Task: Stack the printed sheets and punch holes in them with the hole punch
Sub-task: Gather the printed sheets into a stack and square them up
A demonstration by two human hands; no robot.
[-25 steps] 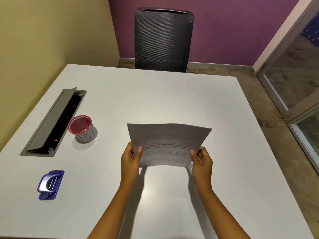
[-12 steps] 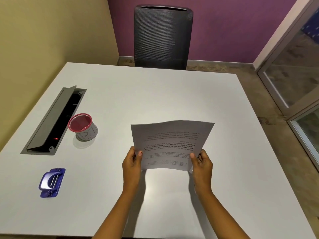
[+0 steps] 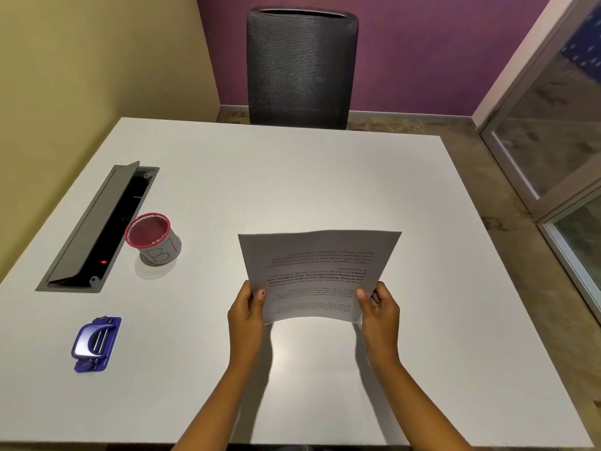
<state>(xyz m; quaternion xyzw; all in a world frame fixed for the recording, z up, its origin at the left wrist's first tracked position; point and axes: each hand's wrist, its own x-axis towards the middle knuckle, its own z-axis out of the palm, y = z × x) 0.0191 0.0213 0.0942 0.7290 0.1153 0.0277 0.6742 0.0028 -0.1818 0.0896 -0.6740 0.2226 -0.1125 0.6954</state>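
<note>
White printed sheets (image 3: 320,271) pinched between left hand (image 3: 246,312), right hand (image 3: 380,310), above table (image 3: 292,177)

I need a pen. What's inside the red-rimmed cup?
Inside the cup only its reddish inner wall shows, and nothing sticks up past the rim. Its near wall hides the bottom, so something small could still lie there.
</note>
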